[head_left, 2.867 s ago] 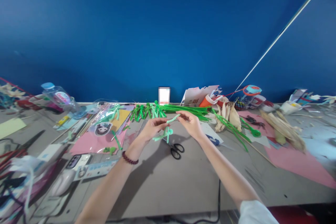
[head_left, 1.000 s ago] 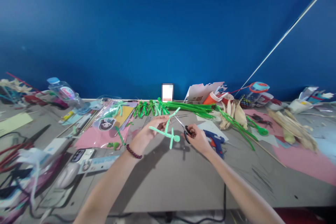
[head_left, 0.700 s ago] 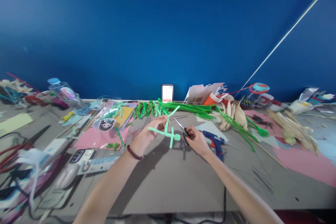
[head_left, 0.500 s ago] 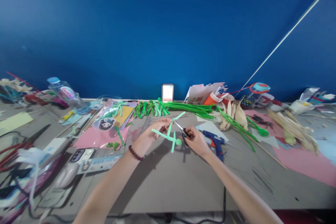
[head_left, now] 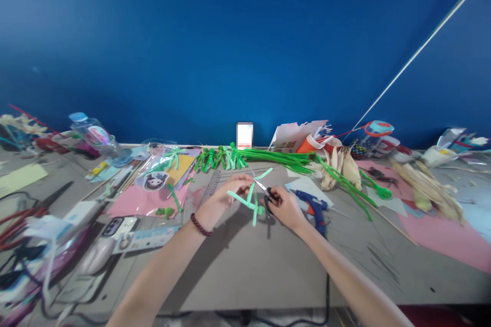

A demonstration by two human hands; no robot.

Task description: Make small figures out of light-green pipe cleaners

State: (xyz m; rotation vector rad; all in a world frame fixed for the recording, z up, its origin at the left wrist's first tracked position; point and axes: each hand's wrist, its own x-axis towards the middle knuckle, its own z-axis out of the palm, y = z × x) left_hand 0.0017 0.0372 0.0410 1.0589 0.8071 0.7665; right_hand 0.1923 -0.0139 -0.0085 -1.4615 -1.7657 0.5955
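My left hand (head_left: 232, 189), with a dark bead bracelet (head_left: 200, 225) on the wrist, pinches a light-green pipe-cleaner figure (head_left: 250, 203) above the table. Thin fuzzy limbs stick out from the figure, and a round blob sits at its lower right. In my right hand (head_left: 286, 205) is a pair of scissors (head_left: 263, 186) with black handles. The blades point up and left and meet the figure's upper limb beside my left fingertips. Whether the blades are fully closed is too small to tell.
Behind my hands lie a bundle of green pipe cleaners (head_left: 280, 159) and several small green twisted figures (head_left: 220, 157). A blue glue gun (head_left: 315, 209) rests right of my right hand. Pink sheets (head_left: 448, 242), corn husks (head_left: 433, 189), a phone (head_left: 120, 226) and a bottle (head_left: 94, 130) lie around.
My left hand and the pipe-cleaner figure have shifted slightly right, and the figure has turned a little. The scissor blades now look closer together at its upper limb.
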